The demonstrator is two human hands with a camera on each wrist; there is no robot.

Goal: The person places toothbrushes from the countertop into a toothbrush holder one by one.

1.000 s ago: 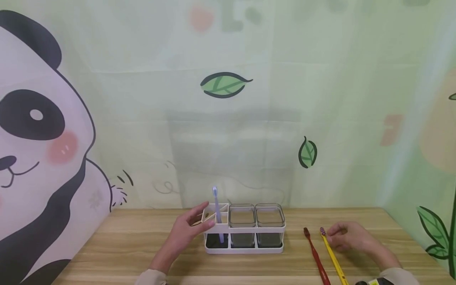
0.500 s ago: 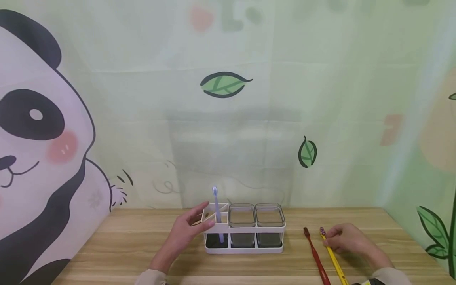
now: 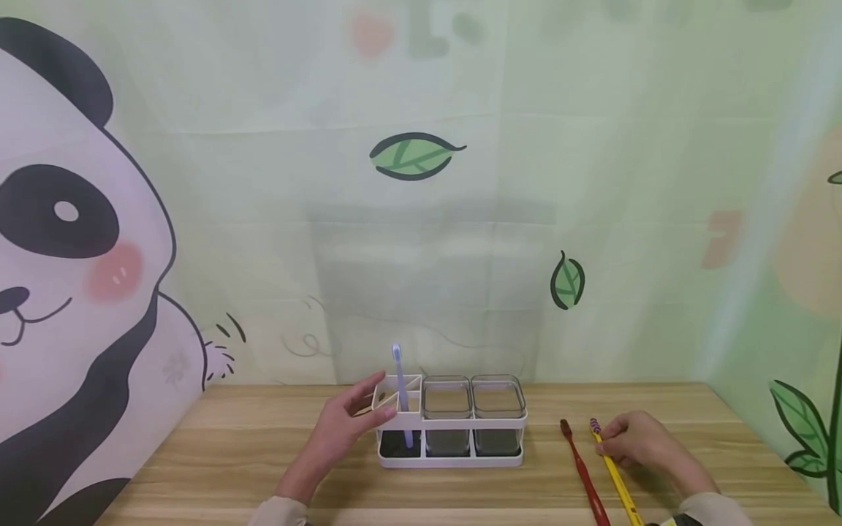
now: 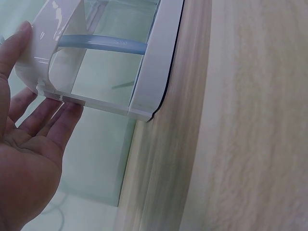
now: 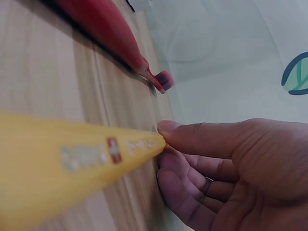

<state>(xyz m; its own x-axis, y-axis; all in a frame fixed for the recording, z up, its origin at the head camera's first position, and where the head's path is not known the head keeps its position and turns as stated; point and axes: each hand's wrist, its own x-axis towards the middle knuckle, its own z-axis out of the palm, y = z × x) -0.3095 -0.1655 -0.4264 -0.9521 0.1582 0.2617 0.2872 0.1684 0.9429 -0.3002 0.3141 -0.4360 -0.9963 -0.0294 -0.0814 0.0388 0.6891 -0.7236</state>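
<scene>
A white toothbrush holder (image 3: 454,462) stands on the wooden table, and my left hand (image 3: 335,429) grips its left end, thumb in front and fingers behind. One pale blue-purple toothbrush (image 3: 399,374) leans upright in the divided left section; its handle (image 4: 103,43) shows inside the frame in the left wrist view. My right hand (image 3: 638,442) pinches a yellow toothbrush (image 3: 620,482) near its head between thumb and forefinger. In the right wrist view the thumb (image 5: 202,139) presses the narrow neck of the yellow handle (image 5: 77,161). A red toothbrush (image 3: 582,467) lies beside it on the left.
Two clear square cups (image 3: 447,398) sit in the holder's middle and right sections. The wooden table (image 3: 217,446) ends at a fabric backdrop (image 3: 263,241) printed with a panda and leaves. Both long brushes run off the front edge of the head view.
My right hand has moved slightly left and its thumb and forefinger have closed on the yellow toothbrush. The left hand and the holder have stayed still.
</scene>
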